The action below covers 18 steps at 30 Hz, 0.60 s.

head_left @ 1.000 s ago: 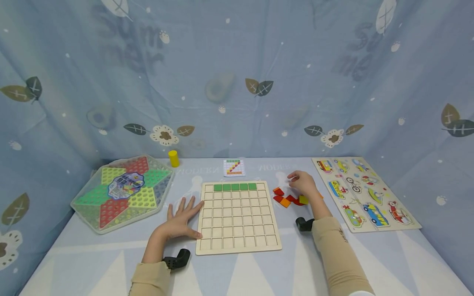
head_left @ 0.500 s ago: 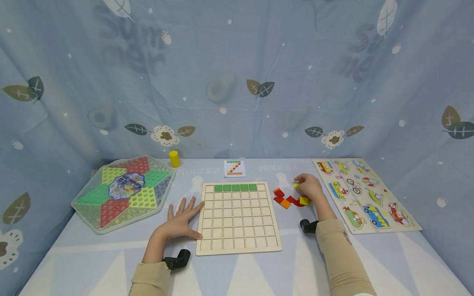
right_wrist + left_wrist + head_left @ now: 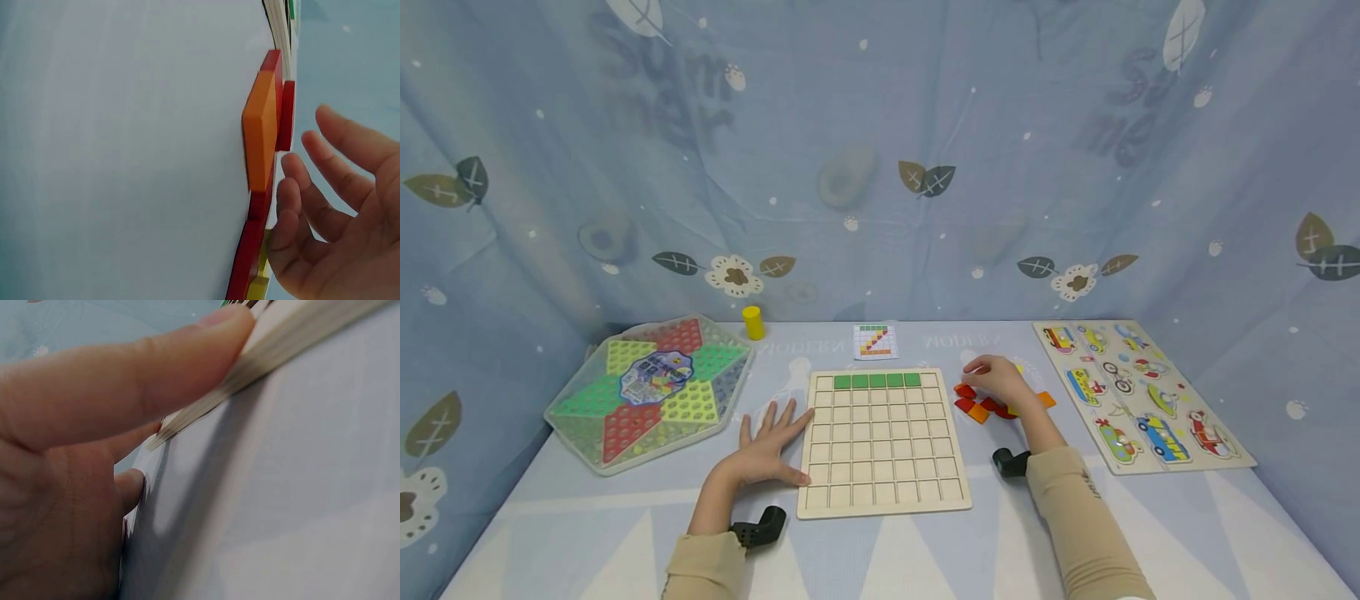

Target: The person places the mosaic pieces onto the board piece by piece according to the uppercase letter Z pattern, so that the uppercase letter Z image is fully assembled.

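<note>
My left hand [image 3: 760,450] lies with fingers spread at the left edge of a wooden grid board [image 3: 883,450]. Its thumb [image 3: 212,356] and a fingertip touch that edge in the left wrist view. A row of green squares [image 3: 877,381] fills part of the board's far row. Over the loose pieces right of the board hovers my right hand [image 3: 1000,379], fingers loosely bent and nothing visible between them. Below it are red pieces [image 3: 964,406] and an orange square [image 3: 259,131]; yellow pieces [image 3: 257,287] are partly hidden behind the hand.
A small pattern card [image 3: 875,342] lies behind the board. On the left is a star-patterned game box [image 3: 655,387], with a yellow cylinder [image 3: 753,323] beyond it. A picture puzzle board [image 3: 1138,396] lies to the right.
My right hand shifted right over the yellow pieces, then back left toward the red ones. An orange piece behind the wrist is uncovered again. The left hand has stayed on the board's edge.
</note>
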Tool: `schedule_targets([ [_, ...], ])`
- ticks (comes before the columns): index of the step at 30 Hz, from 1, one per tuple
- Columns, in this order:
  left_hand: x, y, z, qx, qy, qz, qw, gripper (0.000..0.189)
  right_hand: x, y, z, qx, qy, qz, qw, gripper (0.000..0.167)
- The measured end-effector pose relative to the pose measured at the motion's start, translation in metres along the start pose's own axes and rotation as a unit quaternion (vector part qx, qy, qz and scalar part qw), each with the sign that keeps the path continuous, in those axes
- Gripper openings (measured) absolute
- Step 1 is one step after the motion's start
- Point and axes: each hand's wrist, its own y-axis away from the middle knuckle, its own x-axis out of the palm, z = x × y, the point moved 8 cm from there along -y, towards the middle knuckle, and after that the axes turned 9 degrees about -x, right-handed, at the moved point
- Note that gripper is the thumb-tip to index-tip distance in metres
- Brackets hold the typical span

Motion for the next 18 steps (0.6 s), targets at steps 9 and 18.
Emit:
schedule_targets([
  [9, 0.000, 0.000, -0.001, 0.001, 0.005, 0.001, 1.0000, 0.107, 0.014, -0.001, 0.007, -0.003, 0.008, 0.038, 0.9992, 0.031],
  [18, -0.001, 0.000, -0.001, 0.000, 0.000, 0.000, 1.0000, 0.108, 0.007, -0.001, 0.002, 0.016, -0.007, 0.013, 0.9998, 0.028],
])
